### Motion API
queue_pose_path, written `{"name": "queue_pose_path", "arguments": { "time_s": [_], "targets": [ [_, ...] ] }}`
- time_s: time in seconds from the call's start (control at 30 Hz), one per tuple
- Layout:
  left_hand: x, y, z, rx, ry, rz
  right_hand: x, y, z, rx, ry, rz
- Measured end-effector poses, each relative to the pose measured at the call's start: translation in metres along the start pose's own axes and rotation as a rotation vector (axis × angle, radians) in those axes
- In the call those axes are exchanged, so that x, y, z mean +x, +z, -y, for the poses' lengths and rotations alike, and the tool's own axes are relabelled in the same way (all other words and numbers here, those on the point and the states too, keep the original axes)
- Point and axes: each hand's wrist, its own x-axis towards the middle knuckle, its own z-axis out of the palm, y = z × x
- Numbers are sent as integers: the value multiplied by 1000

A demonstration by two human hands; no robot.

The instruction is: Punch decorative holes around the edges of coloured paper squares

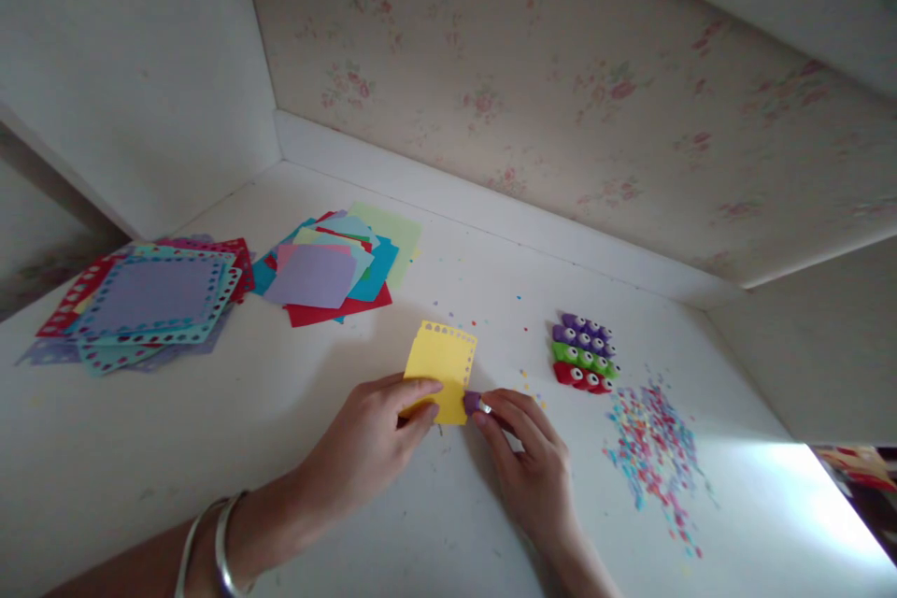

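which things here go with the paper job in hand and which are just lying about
In use:
yellow paper, held by the left hand
small purple tool at its edge, in the right hand

Lying about, though some may be related:
pile of hole-bordered sheets
pile of plain sheets
rows of coloured pieces
scattered paper bits

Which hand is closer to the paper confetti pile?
Right. The right hand, holding a purple punch, is just left of the confetti pile; the left hand, holding the yellow paper, is farther left.
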Motion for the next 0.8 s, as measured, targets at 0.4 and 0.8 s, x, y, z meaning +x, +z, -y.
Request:
{"name": "queue_pose_path", "arguments": {
  "time_s": [0.4, 0.8],
  "targets": [
    [-5, 13, 4, -50, 39, 56, 1, -1, 2, -136, -136, 22],
    [-16, 4, -9, 325, -25, 356, 1, -3, 0, -223, -189, 79]
  ]
}}
